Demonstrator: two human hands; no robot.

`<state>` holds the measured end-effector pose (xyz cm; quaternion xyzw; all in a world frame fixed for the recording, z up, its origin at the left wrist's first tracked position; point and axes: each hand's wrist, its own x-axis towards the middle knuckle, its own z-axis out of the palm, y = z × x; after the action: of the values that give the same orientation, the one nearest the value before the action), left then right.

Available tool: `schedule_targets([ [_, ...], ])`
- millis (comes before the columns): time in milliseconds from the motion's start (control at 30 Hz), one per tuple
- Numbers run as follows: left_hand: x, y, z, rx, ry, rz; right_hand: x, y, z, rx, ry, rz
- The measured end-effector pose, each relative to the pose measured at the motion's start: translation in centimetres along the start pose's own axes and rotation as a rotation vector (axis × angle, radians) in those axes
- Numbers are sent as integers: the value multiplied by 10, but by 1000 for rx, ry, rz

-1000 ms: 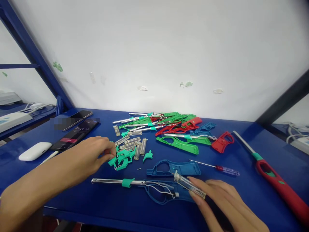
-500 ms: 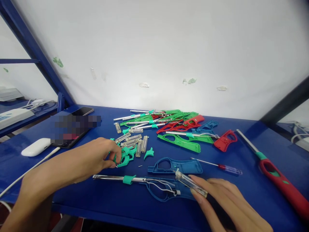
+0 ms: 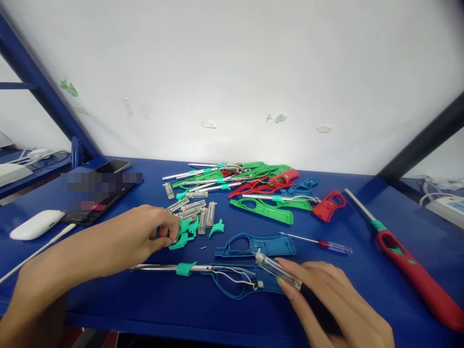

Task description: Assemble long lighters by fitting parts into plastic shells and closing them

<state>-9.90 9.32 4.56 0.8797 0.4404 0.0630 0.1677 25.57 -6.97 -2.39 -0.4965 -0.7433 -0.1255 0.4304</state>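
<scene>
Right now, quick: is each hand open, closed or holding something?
Left hand: curled at the green pieces; can't tell if it holds one.
Right hand: closed, holding a clear tube.

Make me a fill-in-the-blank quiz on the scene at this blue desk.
The ____ grip holds a clear cartridge.
The assembled lighter has a ____ body.
The nearest wired metal tube rests on a ____ shell half.
The screwdriver has its tip toward the picture's ____ edge.
Missing words: right; red; blue; left.

Your left forearm [image 3: 79, 258] slants inward, left hand [image 3: 150, 227] palm-down, fingers [image 3: 170, 222] bent toward the thumb [image 3: 159, 242]; your right hand [image 3: 333, 299] is closed in a pinch between thumb and forefinger [image 3: 295, 270].
</scene>
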Motion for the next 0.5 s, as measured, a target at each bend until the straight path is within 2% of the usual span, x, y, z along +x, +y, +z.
schedule_targets([
  [100, 4, 7, -6, -21, -109, 15, 4, -4, 0, -5, 28, 21],
  [200, 6, 13, -11, -21, -129, 20, 6, -6, 0, -2, 25, 29],
  [400, -1, 37, -17, -8, -14, 18, 0, -4, 0, -8, -26, 36],
  [500, 0, 56, -14, -69, 63, 73, -2, -4, 0, 3, -4, 31],
])
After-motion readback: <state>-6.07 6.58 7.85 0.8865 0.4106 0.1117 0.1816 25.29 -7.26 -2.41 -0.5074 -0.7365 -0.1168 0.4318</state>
